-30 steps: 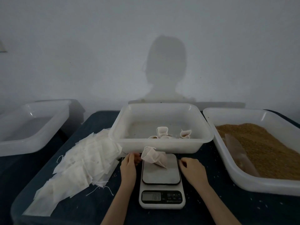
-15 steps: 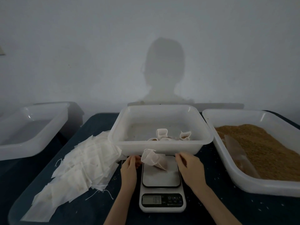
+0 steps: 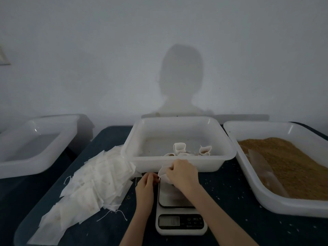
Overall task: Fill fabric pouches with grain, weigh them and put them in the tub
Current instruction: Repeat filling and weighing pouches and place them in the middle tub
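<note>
The tub (image 3: 179,164) sits at twelve o'clock, just beyond the scale (image 3: 177,197). Over the scale, the right hand (image 3: 181,174) grip pinches the pouch (image 3: 162,172); the left hand (image 3: 146,183), fingers curled beside it at nine o'clock, holds what I cannot tell.

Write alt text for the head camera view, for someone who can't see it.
A person's right hand grips a white fabric pouch over a small kitchen scale, while the left hand rests beside it. Behind sits a white tub holding a few filled pouches, with a tray of brown grain right and a heap of empty pouches left.
</note>
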### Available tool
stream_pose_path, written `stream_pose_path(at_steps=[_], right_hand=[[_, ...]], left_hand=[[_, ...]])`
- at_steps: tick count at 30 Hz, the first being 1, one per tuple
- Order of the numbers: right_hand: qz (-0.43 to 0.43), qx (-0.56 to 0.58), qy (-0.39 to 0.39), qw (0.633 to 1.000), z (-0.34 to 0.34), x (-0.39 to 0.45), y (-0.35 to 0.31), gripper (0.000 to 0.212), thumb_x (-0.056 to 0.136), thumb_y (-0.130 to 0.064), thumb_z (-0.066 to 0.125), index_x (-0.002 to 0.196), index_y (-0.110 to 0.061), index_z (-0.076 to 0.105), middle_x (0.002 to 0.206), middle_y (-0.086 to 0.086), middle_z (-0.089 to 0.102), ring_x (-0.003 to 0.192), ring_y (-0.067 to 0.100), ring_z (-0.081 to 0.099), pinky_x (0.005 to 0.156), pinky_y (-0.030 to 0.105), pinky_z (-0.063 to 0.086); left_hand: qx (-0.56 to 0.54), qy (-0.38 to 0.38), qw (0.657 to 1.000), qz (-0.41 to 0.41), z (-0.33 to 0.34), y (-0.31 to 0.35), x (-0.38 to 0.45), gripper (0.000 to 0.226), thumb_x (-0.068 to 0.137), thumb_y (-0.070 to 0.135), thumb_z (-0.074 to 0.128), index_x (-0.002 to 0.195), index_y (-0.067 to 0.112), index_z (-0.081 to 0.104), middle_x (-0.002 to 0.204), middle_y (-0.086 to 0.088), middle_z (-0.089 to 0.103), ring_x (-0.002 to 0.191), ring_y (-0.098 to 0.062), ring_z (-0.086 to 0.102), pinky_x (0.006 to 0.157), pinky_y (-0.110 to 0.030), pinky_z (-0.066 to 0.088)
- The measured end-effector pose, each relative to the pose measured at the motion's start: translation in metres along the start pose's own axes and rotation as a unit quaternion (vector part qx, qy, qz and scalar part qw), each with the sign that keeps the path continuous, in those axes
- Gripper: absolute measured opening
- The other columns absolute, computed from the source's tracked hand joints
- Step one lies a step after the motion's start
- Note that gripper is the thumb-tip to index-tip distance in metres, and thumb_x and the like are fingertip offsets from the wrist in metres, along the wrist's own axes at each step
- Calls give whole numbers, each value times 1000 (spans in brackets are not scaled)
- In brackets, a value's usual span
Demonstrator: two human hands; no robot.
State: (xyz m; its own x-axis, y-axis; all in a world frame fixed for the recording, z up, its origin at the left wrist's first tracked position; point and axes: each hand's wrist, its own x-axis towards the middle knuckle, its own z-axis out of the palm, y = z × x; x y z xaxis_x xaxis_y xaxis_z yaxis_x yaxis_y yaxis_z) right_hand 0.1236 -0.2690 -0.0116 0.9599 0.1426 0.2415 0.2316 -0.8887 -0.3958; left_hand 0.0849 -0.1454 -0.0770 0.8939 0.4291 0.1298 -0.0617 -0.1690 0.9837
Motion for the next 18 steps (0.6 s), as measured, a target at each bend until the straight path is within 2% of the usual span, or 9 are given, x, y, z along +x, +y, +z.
stream_pose_path(at_steps=[2,4,6,9,12,13,15,16,18], right_hand=[[-2,36,-27,999,-6,0,6,31,91,-38,48,68,-19,57,66,-4,55,57,9,48,51,21,33],[-6,87,-51,995,-16,-2,11,33,91,-35,48,62,-21,51,64,-4,54,56,8,46,53,21,36],[-17,127,-66,990,-29,-4,14,33,92,-32,47,60,-24,48,65,-5,53,59,8,47,56,21,37],[-48,136,-67,987,-47,-7,15,35,91,-29,47,57,-24,43,67,-3,53,60,9,47,57,23,37],[-79,153,-72,983,-62,-10,15,36,91,-29,48,56,-21,42,61,-4,50,52,5,41,52,20,32],[-85,164,-74,980,-67,-11,14,37,91,-29,49,55,-23,40,56,-6,46,49,4,39,51,19,30],[-95,192,-79,974,-76,-13,13,39,91,-26,48,54,-23,37,52,-7,41,46,4,36,51,19,30],[-97,198,-79,972,-80,-13,13,39,91,-24,48,53,-23,37,51,-7,40,46,4,35,52,21,31],[-99,195,-64,974,-88,-13,17,39,90,-24,49,52,-23,37,51,-7,40,48,5,34,54,25,32]], left_hand=[[0,4,1000,23,0,3,-3,21,95,12,49,84,16,67,80,2,68,81,-17,63,68,-16,46],[11,-6,998,63,2,8,-8,10,92,15,59,99,20,63,91,5,67,90,-15,62,73,-16,47],[49,-43,991,118,3,12,-15,44,82,26,72,120,23,52,112,9,59,105,-6,57,83,-16,44],[120,-112,968,192,8,20,-22,96,59,50,75,140,30,29,134,22,37,123,8,36,95,-13,36],[120,-136,964,196,17,36,-27,112,54,57,77,137,59,1,138,39,16,127,19,24,94,-3,31],[111,-144,965,189,21,42,-27,114,55,56,78,133,64,-5,139,38,18,126,19,27,94,-2,31],[52,-165,971,163,28,52,-25,114,61,43,83,132,65,-4,129,30,43,118,11,46,93,-10,42],[4,-178,972,151,31,55,-23,109,65,32,83,134,60,4,119,24,55,110,3,56,89,-17,48],[-75,-200,967,142,34,62,-18,83,69,19,79,134,39,32,105,8,65,94,-13,65,75,-28,56]])
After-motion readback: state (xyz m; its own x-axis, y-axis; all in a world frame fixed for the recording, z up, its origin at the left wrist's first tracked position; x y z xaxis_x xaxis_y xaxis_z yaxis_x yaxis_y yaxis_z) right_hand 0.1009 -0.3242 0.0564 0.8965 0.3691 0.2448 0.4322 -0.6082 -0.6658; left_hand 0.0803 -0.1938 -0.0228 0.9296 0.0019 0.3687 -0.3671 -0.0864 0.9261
